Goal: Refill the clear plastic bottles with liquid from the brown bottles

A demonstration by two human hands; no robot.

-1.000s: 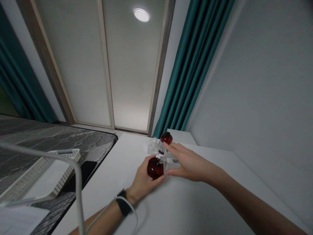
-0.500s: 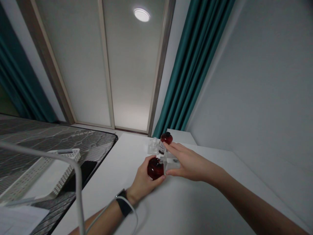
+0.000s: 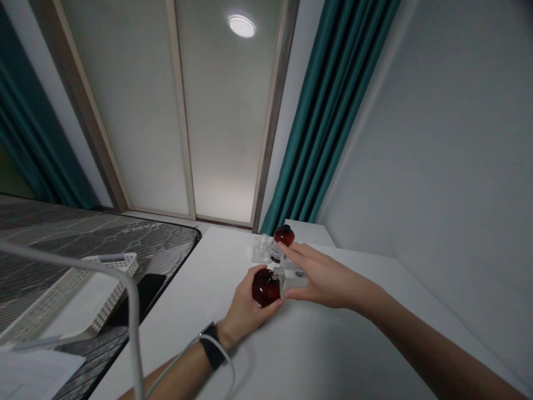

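And there it was, a round dark-red glass bottle (image 3: 265, 288), cupped in the left hand (image 3: 245, 312) over the white tabletop, fingers closed snugly around its belly in a tight, narrow hold! Right up against it sat a clear acrylic block (image 3: 293, 282), and the right hand (image 3: 322, 279) came across that block spread wide, thumb low, fingertips (image 3: 289, 251) stretching up past it. Was that hand actually gripping? You couldn't tell from this angle! Just beyond those fingertips stood a second bottle, dark-red glass with a black cap and a white label (image 3: 280, 243), upright beside a small clear acrylic stand (image 3: 261, 250). Moving out, a black watch band (image 3: 213, 352) circled the left wrist, with a thin white cable (image 3: 231, 369) curving past it across the white table (image 3: 333, 350). Off to the left lay a white perforated plastic tray (image 3: 109, 278) and a flat black object (image 3: 141, 294) on a grey patterned mattress (image 3: 83, 239). Behind it all hung teal curtains (image 3: 303, 139)!
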